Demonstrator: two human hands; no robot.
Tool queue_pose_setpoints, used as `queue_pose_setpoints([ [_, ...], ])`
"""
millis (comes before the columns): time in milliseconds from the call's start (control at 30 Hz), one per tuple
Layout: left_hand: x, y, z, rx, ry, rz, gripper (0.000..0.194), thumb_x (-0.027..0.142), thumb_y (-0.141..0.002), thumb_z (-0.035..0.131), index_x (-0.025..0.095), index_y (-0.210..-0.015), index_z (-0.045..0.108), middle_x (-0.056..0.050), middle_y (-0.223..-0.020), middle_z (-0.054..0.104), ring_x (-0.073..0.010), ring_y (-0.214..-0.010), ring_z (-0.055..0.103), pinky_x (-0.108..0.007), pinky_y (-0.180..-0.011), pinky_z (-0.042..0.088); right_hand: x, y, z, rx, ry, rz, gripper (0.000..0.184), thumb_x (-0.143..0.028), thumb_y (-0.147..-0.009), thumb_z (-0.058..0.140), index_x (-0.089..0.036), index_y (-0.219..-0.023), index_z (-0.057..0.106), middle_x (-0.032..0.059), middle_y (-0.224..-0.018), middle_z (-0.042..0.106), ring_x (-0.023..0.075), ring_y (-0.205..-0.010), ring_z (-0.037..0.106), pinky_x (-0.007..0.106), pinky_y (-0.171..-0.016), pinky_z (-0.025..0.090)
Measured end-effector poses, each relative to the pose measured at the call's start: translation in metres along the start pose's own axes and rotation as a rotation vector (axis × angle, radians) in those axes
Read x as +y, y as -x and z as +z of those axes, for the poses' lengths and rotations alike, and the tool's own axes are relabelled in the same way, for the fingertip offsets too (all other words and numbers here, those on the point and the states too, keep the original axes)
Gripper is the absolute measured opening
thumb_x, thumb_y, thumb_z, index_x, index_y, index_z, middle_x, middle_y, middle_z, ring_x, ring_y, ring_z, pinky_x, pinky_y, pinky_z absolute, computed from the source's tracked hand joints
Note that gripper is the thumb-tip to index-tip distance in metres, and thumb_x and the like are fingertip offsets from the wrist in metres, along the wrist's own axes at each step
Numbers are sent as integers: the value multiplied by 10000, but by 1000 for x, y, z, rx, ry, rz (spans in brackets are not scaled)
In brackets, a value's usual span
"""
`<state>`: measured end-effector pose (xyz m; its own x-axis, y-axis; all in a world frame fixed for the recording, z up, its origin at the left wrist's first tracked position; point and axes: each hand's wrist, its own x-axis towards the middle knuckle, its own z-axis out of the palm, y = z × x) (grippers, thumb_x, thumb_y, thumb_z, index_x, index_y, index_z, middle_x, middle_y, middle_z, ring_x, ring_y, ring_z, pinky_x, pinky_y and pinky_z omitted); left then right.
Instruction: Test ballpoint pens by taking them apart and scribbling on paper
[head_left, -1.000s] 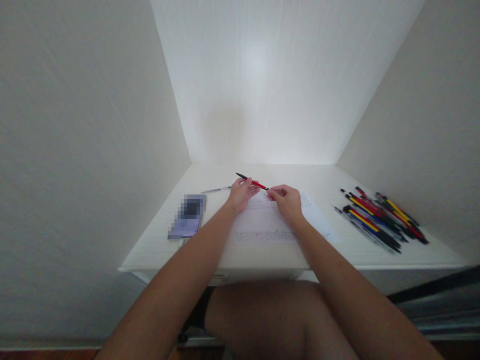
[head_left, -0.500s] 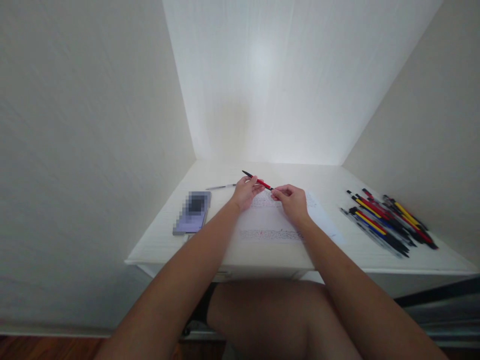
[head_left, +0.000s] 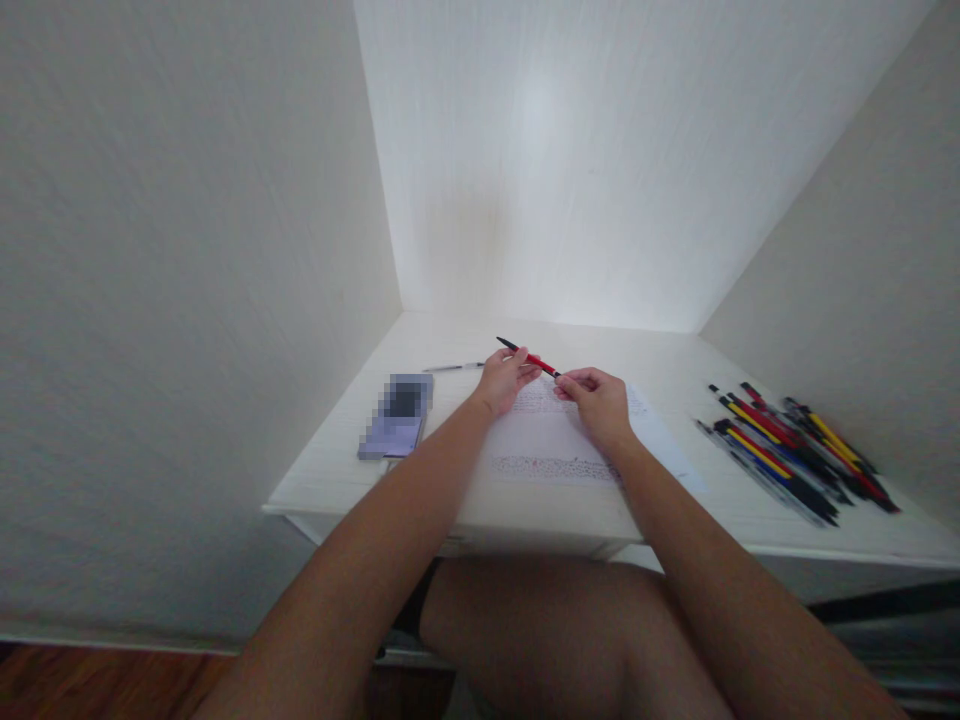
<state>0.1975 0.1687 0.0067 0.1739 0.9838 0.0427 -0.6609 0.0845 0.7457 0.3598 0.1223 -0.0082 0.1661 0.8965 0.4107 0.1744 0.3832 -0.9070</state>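
Note:
Both of my hands hold one red pen with black ends (head_left: 534, 359) just above a written sheet of paper (head_left: 551, 445) on the white desk (head_left: 450, 480). My left hand (head_left: 504, 383) has its fingers closed round the red barrel near the far black end. My right hand (head_left: 596, 400) pinches the near end between thumb and fingers. The pen slants up to the far left.
A phone (head_left: 397, 428) lies left of the paper. A thin silver pen (head_left: 452, 367) rests behind my left hand. Several red, yellow, blue and black pens (head_left: 795, 448) lie in a pile at the right. Walls close in the desk on three sides. My knee (head_left: 555, 630) sits below the desk edge.
The camera view has shifted, so everything sits further right in the picture. My hands keep the same hold on the red pen.

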Motion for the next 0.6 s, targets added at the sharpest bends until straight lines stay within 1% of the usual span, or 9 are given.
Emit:
queue_pose_setpoints([
  [167, 1, 1, 3, 18, -11, -5, 97, 109, -960, 570, 132, -897, 500, -63, -804, 654, -143, -739, 656, -335, -846, 504, 5, -1, 0, -11, -37, 37, 401, -478, -692, 827, -123, -841, 715, 119, -786, 702, 255, -694, 686, 339, -671, 577],
  [300, 1, 3, 3, -14, -30, -9, 97, 115, -961, 571, 129, -895, 501, -71, -819, 659, -149, -756, 661, -329, -835, 498, 7, -1, -1, -24, -63, 55, 400, -472, -704, 839, -123, -858, 718, 119, -802, 705, 249, -712, 688, 339, -697, 585],
  [400, 2, 4, 2, -29, -49, -2, 101, 117, -957, 573, 127, -885, 503, -75, -823, 659, -154, -751, 661, -337, -834, 492, 3, 1, -1, -25, -82, 66, 404, -467, -687, 861, -125, -844, 714, 119, -804, 704, 239, -705, 683, 322, -684, 584],
  [500, 2, 4, -2, -99, -64, -31, 107, 138, -938, 609, 124, -889, 515, -87, -845, 664, -155, -754, 655, -339, -840, 482, -4, 4, 0, -56, -123, 64, 411, -456, -661, 891, -133, -825, 697, 108, -778, 697, 224, -674, 671, 304, -660, 581],
  [600, 2, 3, -6, -175, -67, -66, 129, 164, -917, 644, 123, -893, 524, -93, -852, 660, -158, -762, 645, -335, -835, 476, -10, 6, 2, -91, -163, 72, 443, -444, -629, 914, -144, -850, 674, 91, -761, 691, 221, -658, 663, 313, -661, 581],
])
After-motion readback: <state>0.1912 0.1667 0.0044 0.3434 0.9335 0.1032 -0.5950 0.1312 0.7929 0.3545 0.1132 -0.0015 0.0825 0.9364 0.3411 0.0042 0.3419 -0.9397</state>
